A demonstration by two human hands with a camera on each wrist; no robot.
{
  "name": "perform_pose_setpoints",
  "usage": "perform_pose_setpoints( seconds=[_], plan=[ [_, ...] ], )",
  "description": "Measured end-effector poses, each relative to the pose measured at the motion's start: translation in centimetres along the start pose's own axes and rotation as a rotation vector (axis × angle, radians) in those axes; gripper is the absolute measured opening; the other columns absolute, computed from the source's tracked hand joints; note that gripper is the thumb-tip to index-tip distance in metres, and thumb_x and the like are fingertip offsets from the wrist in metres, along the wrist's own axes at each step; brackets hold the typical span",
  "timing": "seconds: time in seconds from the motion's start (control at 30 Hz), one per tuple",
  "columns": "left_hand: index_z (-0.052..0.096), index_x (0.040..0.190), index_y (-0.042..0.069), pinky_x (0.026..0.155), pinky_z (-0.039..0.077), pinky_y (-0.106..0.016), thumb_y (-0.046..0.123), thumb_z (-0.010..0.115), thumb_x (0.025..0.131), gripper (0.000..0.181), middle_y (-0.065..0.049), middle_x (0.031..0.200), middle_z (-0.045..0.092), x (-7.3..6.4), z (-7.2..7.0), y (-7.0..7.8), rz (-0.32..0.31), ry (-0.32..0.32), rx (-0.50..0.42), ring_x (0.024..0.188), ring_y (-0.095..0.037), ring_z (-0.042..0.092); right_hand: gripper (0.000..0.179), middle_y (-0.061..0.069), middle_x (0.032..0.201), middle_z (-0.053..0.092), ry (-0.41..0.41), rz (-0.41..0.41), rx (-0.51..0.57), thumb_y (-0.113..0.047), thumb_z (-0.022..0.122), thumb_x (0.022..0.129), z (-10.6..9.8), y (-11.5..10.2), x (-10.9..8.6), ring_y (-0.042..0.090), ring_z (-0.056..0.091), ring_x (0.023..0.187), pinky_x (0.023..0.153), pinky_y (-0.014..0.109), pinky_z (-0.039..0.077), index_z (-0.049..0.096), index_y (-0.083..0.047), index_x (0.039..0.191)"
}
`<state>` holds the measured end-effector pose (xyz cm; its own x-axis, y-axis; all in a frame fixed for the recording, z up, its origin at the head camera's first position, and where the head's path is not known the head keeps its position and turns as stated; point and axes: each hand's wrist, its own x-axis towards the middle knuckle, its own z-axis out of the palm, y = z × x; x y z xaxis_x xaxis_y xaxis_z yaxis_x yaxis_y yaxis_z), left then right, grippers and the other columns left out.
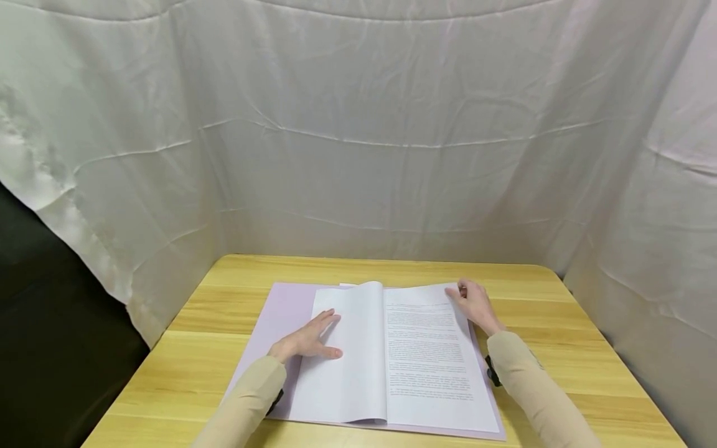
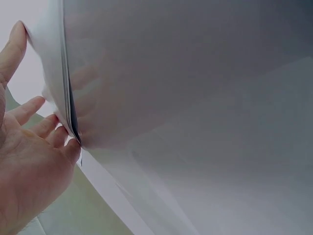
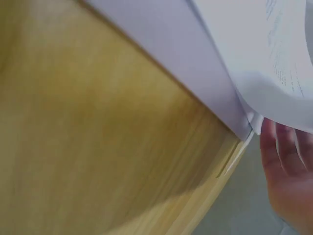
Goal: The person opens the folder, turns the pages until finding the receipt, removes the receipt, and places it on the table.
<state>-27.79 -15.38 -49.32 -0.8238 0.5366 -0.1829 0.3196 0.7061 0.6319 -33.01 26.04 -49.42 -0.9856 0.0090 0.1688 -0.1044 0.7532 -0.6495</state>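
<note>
A stack of white sheets lies spread like an open book on a pale lilac folder [image 1: 287,305]. On the left a blank page [image 1: 361,367] bulges up near the middle fold. The page on the right [image 1: 428,351] carries printed text. My left hand [image 1: 305,340] rests on the blank side, thumb and fingers spread; the left wrist view shows its fingertips touching the sheets' edge [image 2: 67,83]. At the far right corner, my right hand [image 1: 475,306] pinches the printed page, which curves upward there. In the right wrist view its fingers [image 3: 289,152] are partly covered by the paper.
The folder lies on a light wood-grain table [image 1: 196,339], near its front edge. Pale grey curtains [image 1: 364,155] hang behind and at both sides. A dark area [image 1: 56,323] shows at the left. A sheet corner [image 1: 347,285] sticks out beyond the stack's far edge.
</note>
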Motion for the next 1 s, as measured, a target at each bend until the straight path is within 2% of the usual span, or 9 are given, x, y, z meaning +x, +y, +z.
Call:
perform_pose_setpoints(
  seconds=[0.13,0.27,0.37,0.5,0.57,0.6,0.7,0.8,1.0],
  plan=[
    [0.029,0.156,-0.002,0.124,0.020,-0.064,0.035,0.079,0.086,0.093,-0.026,0.166,0.016,-0.1,-0.1,0.2,-0.005,0.000,-0.007,0.154,-0.048,0.017,0.044,0.030,0.123,0.064,-0.110,-0.017,0.087,-0.036,0.056,0.103,-0.3,0.0,-0.3,0.041,0.065,0.108,0.088,0.046,0.055,0.058,0.004,0.122],
    [0.027,0.157,0.000,0.124,0.019,-0.064,0.037,0.078,0.087,0.094,-0.026,0.167,0.015,-0.1,0.0,0.1,0.000,0.002,-0.018,0.154,-0.047,0.016,0.068,0.028,0.154,0.043,-0.292,-0.010,0.215,-0.045,0.052,0.104,-1.0,-0.1,-1.2,0.046,0.048,0.136,0.109,0.055,0.046,0.034,-0.004,0.155],
    [0.026,0.157,0.000,0.124,0.018,-0.065,0.039,0.077,0.087,0.095,-0.025,0.167,0.014,-0.1,0.2,-0.1,0.011,0.006,-0.023,0.154,-0.047,0.014,0.075,0.025,0.163,0.027,-0.447,0.026,0.342,-0.046,0.049,0.105,-1.6,-0.3,-2.2,0.045,0.047,0.137,0.107,0.051,0.049,0.016,-0.013,0.163],
    [0.025,0.157,-0.001,0.125,0.012,-0.065,0.040,0.076,0.088,0.096,-0.026,0.167,0.012,-0.2,0.3,-0.2,0.039,0.015,-0.026,0.155,-0.047,0.011,0.079,0.025,0.166,0.016,-0.578,0.114,0.504,-0.048,0.043,0.106,-2.4,-0.7,-3.3,0.035,0.058,0.124,0.095,0.041,0.057,-0.004,-0.021,0.163],
    [0.023,0.158,-0.002,0.126,0.010,-0.064,0.041,0.075,0.089,0.096,-0.027,0.167,0.011,-0.2,0.2,-0.2,0.054,0.020,-0.028,0.155,-0.047,0.008,0.079,0.025,0.168,0.008,-0.611,0.139,0.557,-0.052,0.037,0.107,-2.7,-1.0,-3.7,0.027,0.057,0.124,0.096,0.035,0.055,-0.010,-0.021,0.162],
    [0.023,0.158,-0.002,0.126,0.008,-0.064,0.041,0.074,0.089,0.096,-0.027,0.167,0.010,-0.3,0.2,-0.2,0.061,0.022,-0.030,0.156,-0.046,0.007,0.078,0.027,0.166,0.012,-0.632,0.141,0.593,-0.054,0.033,0.107,-2.8,-1.1,-3.8,0.026,0.058,0.121,0.096,0.036,0.055,-0.012,-0.021,0.162],
    [0.021,0.158,-0.003,0.126,0.006,-0.063,0.042,0.071,0.091,0.095,-0.027,0.167,0.009,-0.3,0.0,-0.1,0.076,0.030,-0.021,0.156,-0.046,0.005,0.076,0.036,0.156,0.028,-0.718,0.102,0.662,-0.059,0.015,0.106,-3.0,-1.5,-4.1,0.026,0.061,0.116,0.096,0.037,0.055,-0.004,-0.011,0.162],
    [0.020,0.159,-0.002,0.126,0.003,-0.064,0.043,0.069,0.093,0.094,-0.027,0.167,0.008,-0.3,-0.3,0.1,0.082,0.046,-0.006,0.156,-0.046,0.003,0.085,0.035,0.141,0.043,-0.794,0.043,0.713,-0.064,-0.001,0.101,-3.0,-2.0,-4.3,0.025,0.061,0.115,0.099,0.038,0.052,0.005,-0.003,0.160],
    [0.020,0.159,0.000,0.126,0.004,-0.065,0.044,0.070,0.092,0.094,-0.027,0.167,0.011,-0.3,-0.5,0.6,0.069,0.084,0.043,0.156,-0.047,0.004,0.091,0.030,0.144,0.038,-0.851,-0.060,0.812,-0.066,-0.014,0.094,-3.0,-3.2,-4.9,0.027,0.053,0.125,0.104,0.044,0.046,-0.001,-0.003,0.159]
  ],
)
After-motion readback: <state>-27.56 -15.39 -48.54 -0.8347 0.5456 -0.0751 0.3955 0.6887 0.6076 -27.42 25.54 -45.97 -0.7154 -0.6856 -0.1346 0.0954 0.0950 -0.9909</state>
